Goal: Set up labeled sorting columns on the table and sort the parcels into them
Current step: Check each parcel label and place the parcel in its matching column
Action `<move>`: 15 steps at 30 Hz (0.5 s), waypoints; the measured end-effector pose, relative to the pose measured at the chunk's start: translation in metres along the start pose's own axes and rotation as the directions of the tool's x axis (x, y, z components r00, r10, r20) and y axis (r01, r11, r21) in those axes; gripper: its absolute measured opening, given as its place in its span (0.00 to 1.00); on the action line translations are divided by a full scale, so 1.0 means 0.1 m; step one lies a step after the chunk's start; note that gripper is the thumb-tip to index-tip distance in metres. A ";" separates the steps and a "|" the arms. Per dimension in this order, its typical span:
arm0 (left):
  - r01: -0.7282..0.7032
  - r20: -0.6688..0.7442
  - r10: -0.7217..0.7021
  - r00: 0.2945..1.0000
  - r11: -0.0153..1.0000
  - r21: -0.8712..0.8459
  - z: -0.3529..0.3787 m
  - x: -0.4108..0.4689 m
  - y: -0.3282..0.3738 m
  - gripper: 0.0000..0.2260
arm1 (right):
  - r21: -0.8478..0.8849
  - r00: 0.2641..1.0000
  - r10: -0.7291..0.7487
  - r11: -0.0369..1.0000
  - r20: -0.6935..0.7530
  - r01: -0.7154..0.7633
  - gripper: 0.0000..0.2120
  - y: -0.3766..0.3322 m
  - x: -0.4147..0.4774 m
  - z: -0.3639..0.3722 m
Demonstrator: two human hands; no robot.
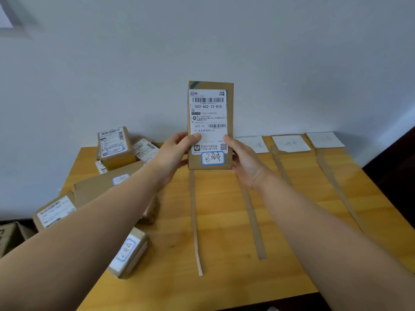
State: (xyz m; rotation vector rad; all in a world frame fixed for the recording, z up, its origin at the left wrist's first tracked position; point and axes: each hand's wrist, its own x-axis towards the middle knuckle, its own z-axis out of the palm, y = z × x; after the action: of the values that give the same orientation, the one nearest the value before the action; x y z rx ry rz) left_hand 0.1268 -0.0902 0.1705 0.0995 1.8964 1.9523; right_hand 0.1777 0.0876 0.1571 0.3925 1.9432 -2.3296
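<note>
Parcel (210, 124) upright, gripped between both hands (174, 153), column cards' (290, 143) handwriting illegible.

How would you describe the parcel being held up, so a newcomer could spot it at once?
Above the middle of the yellow table, the left hand and right hand hold a flat parcel upright. Unlike the parcels piled left, it is off the table, reading 502-602-12-815.

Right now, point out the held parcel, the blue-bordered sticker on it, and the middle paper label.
held parcel (229, 122), head view, bare cardboard right edge.
blue-bordered sticker (213, 158), head view, handwritten centre.
middle paper label (290, 143), head view, sheet centre.
</note>
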 end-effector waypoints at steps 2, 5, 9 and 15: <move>-0.001 0.015 0.000 1.000 1.000 0.013 0.28 0.03 -0.02 0.18 | -0.033 1.000 -0.001 0.999 -0.022 0.000 0.17 -0.04 -0.08 -0.26; 0.012 0.041 -0.013 0.999 1.000 0.016 0.75 0.07 -0.07 0.19 | -0.075 0.997 -0.003 0.997 -0.073 -0.002 0.15 -0.10 -0.20 -0.72; 0.029 0.046 -0.029 0.999 0.999 0.014 1.46 0.14 -0.17 0.17 | -0.133 0.995 -0.004 0.991 -0.104 -0.010 0.10 -0.18 -0.36 -1.39; 0.088 0.047 -0.088 0.995 0.996 0.006 2.53 0.29 -0.37 0.17 | -0.197 0.982 -0.022 0.980 -0.190 -0.016 0.16 -0.24 -0.48 -2.44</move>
State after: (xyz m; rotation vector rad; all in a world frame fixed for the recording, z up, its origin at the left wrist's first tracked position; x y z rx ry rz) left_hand 0.1939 0.1575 0.1456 0.0617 1.8434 1.8722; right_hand 0.2538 0.3260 0.1526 0.6155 2.2372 -2.1433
